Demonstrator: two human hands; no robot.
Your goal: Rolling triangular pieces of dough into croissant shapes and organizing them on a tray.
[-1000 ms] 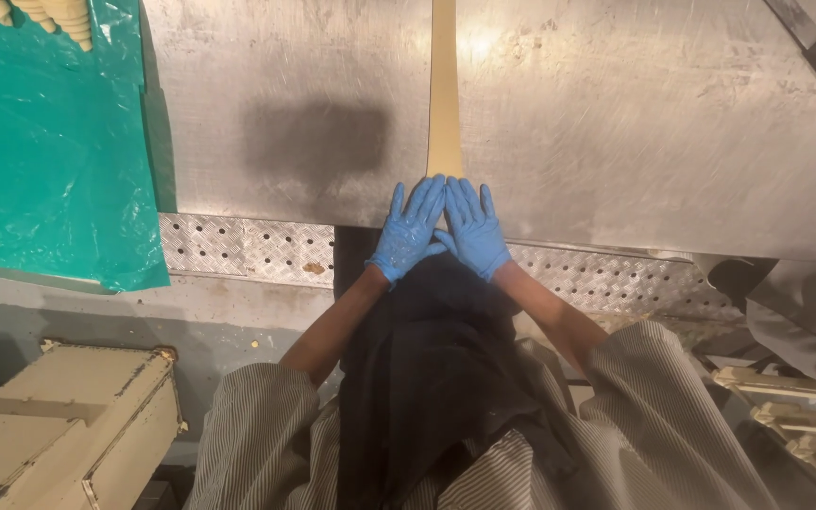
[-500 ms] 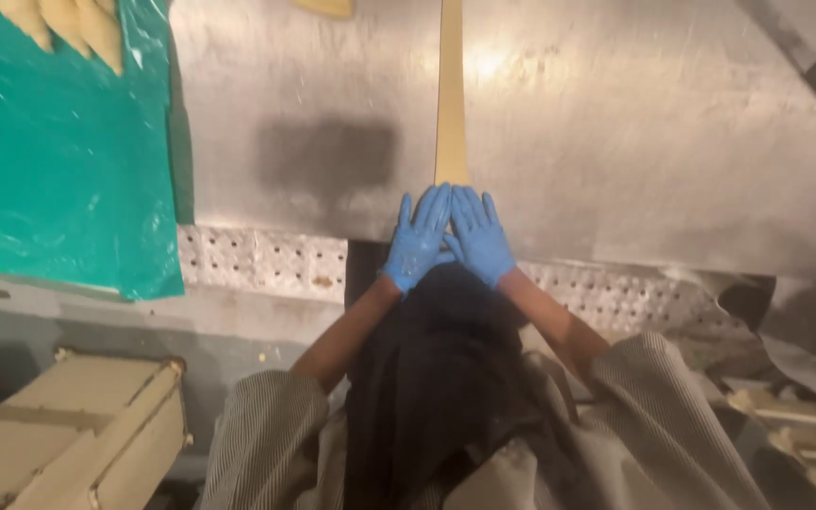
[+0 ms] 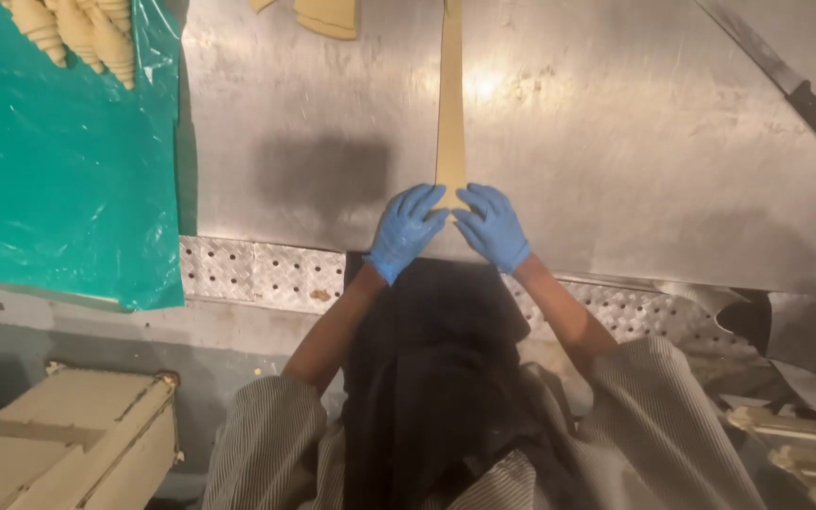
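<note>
Your left hand (image 3: 406,231): blue glove, fingers spread flat, fingertips resting on the near end of the dough strip (image 3: 450,104); pressing, not gripping.

Your right hand (image 3: 493,225): blue glove, likewise flat and spread, fingertips on the same end of the strip, just beside your left, index fingers almost meeting.

Dough strip: long, narrow, pale yellow; lies flat and runs straight away from both hands to the far edge of view.

Tabletop (image 3: 616,142): brushed steel, scuffed, with bright light glare just right of the strip and a dark shadow patch beyond your left hand. A perforated metal edge (image 3: 257,272) runs along the near side, below your wrists.

Dough pieces (image 3: 318,14): pale, flat, far beyond your left hand, cut off by the view's edge.

Green plastic sheet (image 3: 49,170): well left of your left hand, draped over the tabletop's edge; shaped croissants (image 3: 77,33) sit at its far end.

Knife (image 3: 776,71): long blade, black handle, well beyond your right hand, lying slantwise.

Cream-coloured box (image 3: 59,439): low, near left, below the tabletop.
</note>
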